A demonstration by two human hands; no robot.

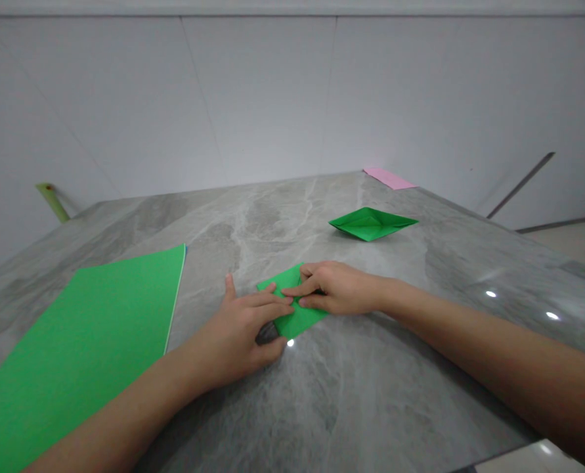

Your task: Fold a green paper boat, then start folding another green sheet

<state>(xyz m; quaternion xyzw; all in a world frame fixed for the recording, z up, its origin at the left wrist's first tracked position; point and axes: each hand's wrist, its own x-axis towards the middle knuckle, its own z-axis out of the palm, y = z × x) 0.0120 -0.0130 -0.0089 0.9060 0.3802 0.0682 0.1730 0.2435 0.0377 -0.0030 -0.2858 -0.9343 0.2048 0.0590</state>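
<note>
A small piece of folded green paper [299, 320] lies on the grey marbled table between my two hands. My left hand [245, 328] rests on its left side with the fingers stretched out and spread, fingertips pressing the paper down. From the right, my right hand [339, 288] has its fingers bent and closed on the paper's middle, where a fold sits under the fingertips. Part of the paper is covered by both hands. Beyond my right hand stands a folded green paper boat [372, 225], pointed at both ends.
To the left, a stack of large green paper sheets [100, 322] lies partly under my left forearm. A pink paper [389, 178] is at the far right corner of the table [253, 223]. A white wall [272, 98] rises behind the far edge.
</note>
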